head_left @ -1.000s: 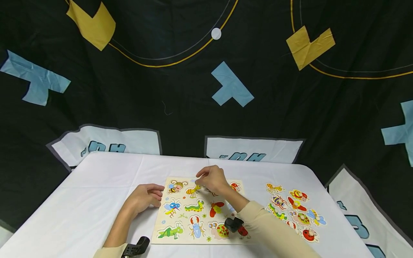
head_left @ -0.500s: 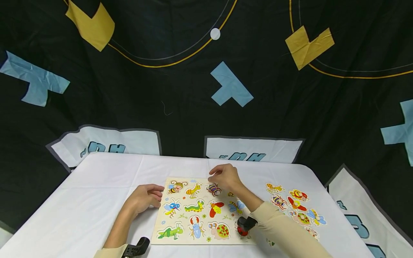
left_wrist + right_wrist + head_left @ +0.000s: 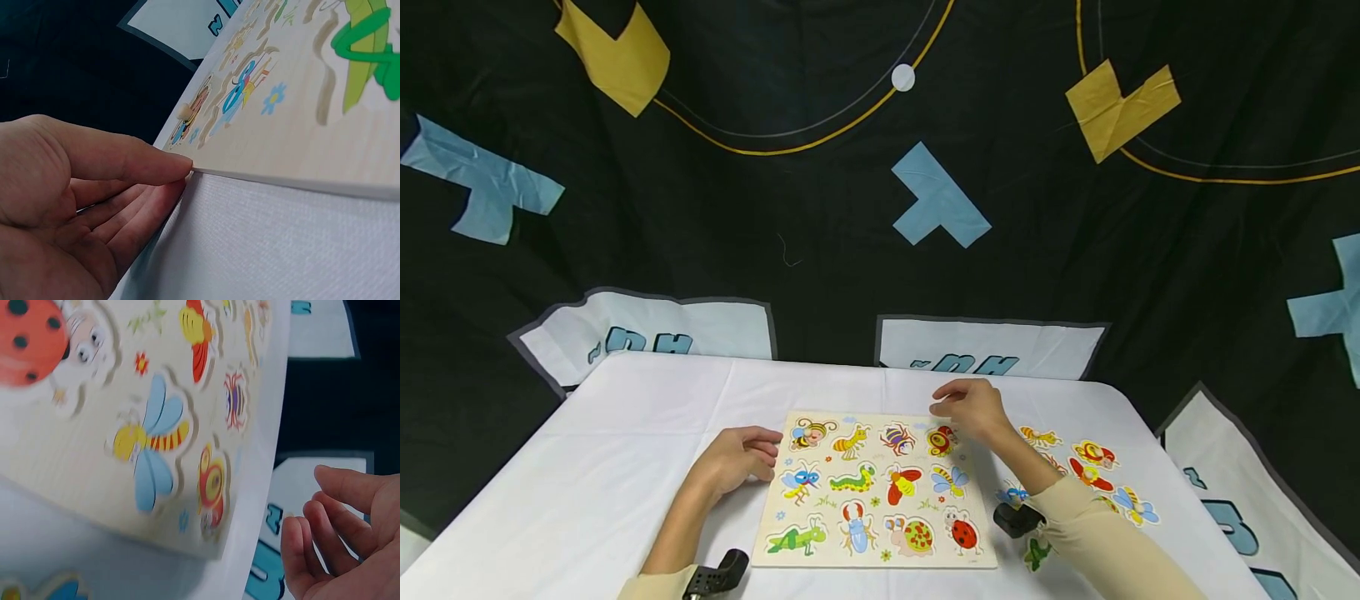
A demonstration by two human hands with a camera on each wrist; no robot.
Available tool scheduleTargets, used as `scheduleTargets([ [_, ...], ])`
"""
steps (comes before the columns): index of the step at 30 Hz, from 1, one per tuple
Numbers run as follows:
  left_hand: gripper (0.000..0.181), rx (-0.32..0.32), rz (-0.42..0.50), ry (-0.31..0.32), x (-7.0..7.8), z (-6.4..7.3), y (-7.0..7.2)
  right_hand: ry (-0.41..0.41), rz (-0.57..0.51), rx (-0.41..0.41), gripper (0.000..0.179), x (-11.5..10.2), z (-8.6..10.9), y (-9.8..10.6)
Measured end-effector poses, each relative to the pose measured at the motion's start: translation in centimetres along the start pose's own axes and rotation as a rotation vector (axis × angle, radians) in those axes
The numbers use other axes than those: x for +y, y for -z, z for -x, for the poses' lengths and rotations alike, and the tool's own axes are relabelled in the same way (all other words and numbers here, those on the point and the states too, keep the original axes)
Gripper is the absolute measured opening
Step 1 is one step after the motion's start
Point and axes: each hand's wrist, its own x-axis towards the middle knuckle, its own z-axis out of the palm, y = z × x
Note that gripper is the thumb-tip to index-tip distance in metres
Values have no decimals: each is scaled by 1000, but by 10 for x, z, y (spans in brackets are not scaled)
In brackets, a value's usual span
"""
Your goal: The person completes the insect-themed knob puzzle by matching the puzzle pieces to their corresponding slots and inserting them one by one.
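On the white table lies a wooden insect puzzle board (image 3: 865, 558) with cut-out recesses showing coloured insects. At its left edge is my left hand (image 3: 733, 460), thumb tip touching the rim and the other fingers extended beside and below it, in the left wrist view. A small wooden knob (image 3: 183, 111) stands on the bee picture (image 3: 187, 122) near that hand. My right hand (image 3: 972, 407) hovers beyond the board's far right corner, near the ladybird-like picture (image 3: 941, 441). In the right wrist view, its fingers (image 3: 340, 487) are loosely curled with nothing between them.
Several loose insect puzzle pieces lie right of the board, among them a red-winged one (image 3: 1088, 475) and a blue-winged bee (image 3: 1135, 505). The right sleeve (image 3: 1093, 521) hides some of them. A black curtain (image 3: 835, 250) hangs behind the table.
My right hand has moved right along the board's far edge, from over the second column to past the right corner, uncovering the top pictures. My left hand stays at the left edge.
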Motion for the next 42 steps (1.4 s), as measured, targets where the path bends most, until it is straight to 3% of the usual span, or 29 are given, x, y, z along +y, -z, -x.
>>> scheduleTargets([
  [15,60,-20,19,-18,0,0,1,-56,-24,74,25,31,0,41],
  [24,60,-21,14,-8,0,0,1,-137,-8,69,30,50,0,59],
  [42,61,-29,3,-3,0,0,2,-220,42,61,35,88,5,82],
])
